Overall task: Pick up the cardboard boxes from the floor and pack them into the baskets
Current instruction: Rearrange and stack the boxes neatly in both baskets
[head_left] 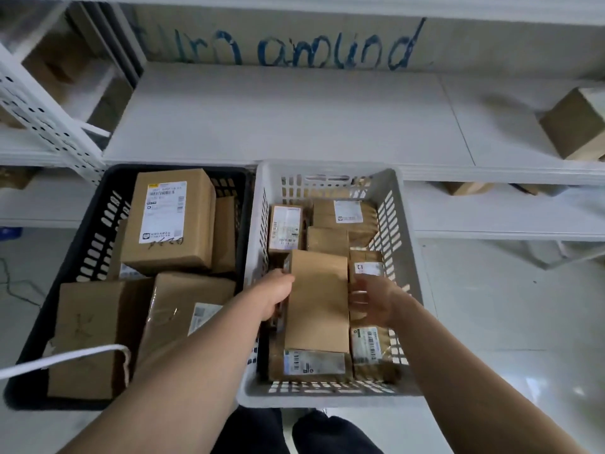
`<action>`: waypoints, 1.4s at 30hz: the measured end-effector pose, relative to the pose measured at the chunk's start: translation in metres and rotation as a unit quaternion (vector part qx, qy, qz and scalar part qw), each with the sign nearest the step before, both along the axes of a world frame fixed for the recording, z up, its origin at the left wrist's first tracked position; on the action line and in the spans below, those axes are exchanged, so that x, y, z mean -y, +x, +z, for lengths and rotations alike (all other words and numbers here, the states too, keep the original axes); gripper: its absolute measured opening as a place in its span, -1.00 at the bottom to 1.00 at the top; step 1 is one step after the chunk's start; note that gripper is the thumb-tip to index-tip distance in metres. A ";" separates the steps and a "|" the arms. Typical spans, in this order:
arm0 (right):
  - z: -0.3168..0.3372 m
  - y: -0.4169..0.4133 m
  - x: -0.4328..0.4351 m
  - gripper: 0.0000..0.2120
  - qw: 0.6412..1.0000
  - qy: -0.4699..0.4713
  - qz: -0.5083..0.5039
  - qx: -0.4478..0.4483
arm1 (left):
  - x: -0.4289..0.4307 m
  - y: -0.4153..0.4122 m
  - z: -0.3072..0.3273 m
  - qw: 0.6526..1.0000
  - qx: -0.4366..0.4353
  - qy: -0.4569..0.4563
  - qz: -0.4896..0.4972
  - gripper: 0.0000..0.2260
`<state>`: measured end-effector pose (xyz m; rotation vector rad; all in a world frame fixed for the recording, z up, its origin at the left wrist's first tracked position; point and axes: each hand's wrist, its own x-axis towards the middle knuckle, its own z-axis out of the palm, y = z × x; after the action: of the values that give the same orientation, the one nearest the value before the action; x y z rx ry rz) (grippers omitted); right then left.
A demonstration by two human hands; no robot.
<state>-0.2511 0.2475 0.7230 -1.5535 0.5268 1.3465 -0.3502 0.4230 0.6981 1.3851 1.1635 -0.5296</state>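
A white metal shelving unit (288, 119) fills the far half of the view, with blue handwriting (278, 47) across its back panel; a single cardboard box (576, 126) sits on the shelf at the far right, cut by the frame edge. On the pale floor (507, 322) in front of the shelving stand two slotted plastic baskets side by side, their walls touching; the black basket (95, 231) is on the left, the white basket (327, 173) on the right. The black basket holds several large cardboard boxes; a tall labelled box (170, 221) lies at its far end, a plain box with pen marks (88, 329) at its near left, and a taped box (186, 309) beside that, partly hidden by the left forearm. The white basket is packed with smaller boxes, many carrying white barcode labels; a labelled box (284, 227) stands at its far left. Over the middle of that basket a plain brown box (317, 303) lies on top of the others; the left hand (275, 293) grips its left edge, fingers curled out of sight below; the right hand (373, 299) has its fingers spread, fingertips touching the box's right edge. A white cord (65, 357) crosses the near left corner over the black basket.
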 end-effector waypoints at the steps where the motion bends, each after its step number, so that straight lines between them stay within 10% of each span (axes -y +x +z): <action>1: -0.003 -0.003 0.002 -0.77 1.000 -0.004 0.002 -0.006 | 0.003 -0.004 -0.003 1.000 -0.002 -0.009 0.013 -0.69; 20: -0.028 -0.017 0.012 -0.86 1.000 0.015 0.012 0.001 | 0.017 -0.025 -0.007 0.999 0.015 0.042 0.018 -0.73; 31: -0.039 -0.010 -0.023 -0.71 0.995 0.100 -0.003 -0.025 | 0.009 -0.013 0.021 0.989 0.043 0.142 0.028 -0.41; 42: -0.044 -0.002 -0.056 -0.69 0.994 0.105 0.034 -0.024 | -0.007 -0.002 0.013 0.931 -0.033 0.344 -0.118 -0.91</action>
<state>-0.2534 0.3030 0.6791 -1.3807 0.3518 1.4462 -0.3518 0.4301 0.7115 2.1427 1.3068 -0.3432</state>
